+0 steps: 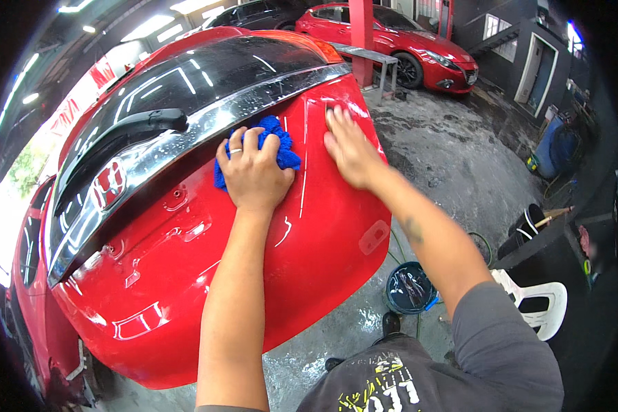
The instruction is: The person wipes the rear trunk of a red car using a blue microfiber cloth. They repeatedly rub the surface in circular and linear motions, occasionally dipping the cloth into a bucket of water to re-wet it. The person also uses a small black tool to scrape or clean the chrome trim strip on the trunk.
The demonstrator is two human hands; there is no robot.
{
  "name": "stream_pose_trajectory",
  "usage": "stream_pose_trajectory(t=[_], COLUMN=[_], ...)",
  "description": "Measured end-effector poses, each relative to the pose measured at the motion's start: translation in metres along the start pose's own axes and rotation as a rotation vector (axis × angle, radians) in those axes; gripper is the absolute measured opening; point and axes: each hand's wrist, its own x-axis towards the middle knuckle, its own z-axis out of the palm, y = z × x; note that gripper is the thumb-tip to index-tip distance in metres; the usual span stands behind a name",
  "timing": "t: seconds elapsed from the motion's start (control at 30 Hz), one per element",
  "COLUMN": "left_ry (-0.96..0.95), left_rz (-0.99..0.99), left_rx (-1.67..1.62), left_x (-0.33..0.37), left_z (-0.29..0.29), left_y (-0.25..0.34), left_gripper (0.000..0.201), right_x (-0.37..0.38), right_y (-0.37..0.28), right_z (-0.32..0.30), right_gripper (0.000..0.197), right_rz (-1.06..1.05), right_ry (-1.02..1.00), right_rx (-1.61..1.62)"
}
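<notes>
A red car tailgate (309,275) lies in front of me, with a wet sheen on its paint. My left hand (257,165), a ring on one finger, is closed over a blue microfibre cloth (275,141) and presses it to the panel just below the chrome trim strip (206,110). To its right, my right hand (353,151) rests on the panel near the upper right edge, fingers bent down against the paint. A small dark edge shows at those fingertips; what it belongs to is hidden. The hands are apart.
A dark water bucket (410,287) stands on the wet concrete floor, close to my feet. Right of it is a white plastic chair (546,302). Beyond the tailgate stand a metal bench (374,58), a red pillar (362,34) and another red car (419,48). A rear wiper (137,123) juts over the trim.
</notes>
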Motion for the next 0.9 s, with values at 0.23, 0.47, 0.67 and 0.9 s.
stream_pose_trajectory(t=[0.23,0.47,0.67,0.9], left_ry=[0.007,0.002,-0.004,0.015], left_rz=[0.002,0.011,0.003,0.011], left_rx=[0.06,0.047,0.121,0.076], left_x=[-0.004,0.001,-0.001,0.004], left_z=[0.0,0.005,-0.003,0.009], left_y=[-0.005,0.006,-0.004,0.009], left_gripper=[0.026,0.023,0.022,0.018], right_x=[-0.104,0.008,-0.107,0.031], right_y=[-0.043,0.031,-0.01,0.051], right_z=[-0.009,-0.005,-0.036,-0.031], right_gripper=[0.071,0.071,0.072,0.072], right_rz=[-0.106,-0.042,-0.165,-0.025], right_ry=[-0.13,-0.02,-0.298,-0.171], right_rx=[-0.12,-0.025,-0.185,-0.01])
